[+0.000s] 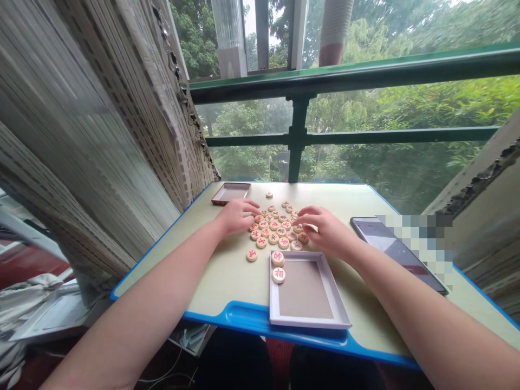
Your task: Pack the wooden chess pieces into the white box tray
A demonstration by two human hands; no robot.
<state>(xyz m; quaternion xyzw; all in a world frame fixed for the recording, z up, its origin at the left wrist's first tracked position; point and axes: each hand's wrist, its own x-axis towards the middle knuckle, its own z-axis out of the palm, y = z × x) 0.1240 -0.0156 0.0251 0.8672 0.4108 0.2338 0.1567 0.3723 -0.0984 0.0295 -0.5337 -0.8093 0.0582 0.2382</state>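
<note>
Round Chinese chess pieces with red or dark characters lie in a loose cluster on the table. At the cluster's left edge is my left hand, its fingers apart and curving over the nearest pieces. My right hand reaches over the right edge, fingers spread and touching or just above pieces there; its fingertips partly cover them. Neither hand shows a piece in its grasp. Closer to me lies a shallow white box, with two red-marked pieces at its left side. One red-marked piece sits apart, left of the box.
A blue-edged table carries everything. Near its far left corner lies a dark-rimmed box lid. A tablet rests by my right forearm. Curtains hang at the left, and a green railing stands beyond the far edge.
</note>
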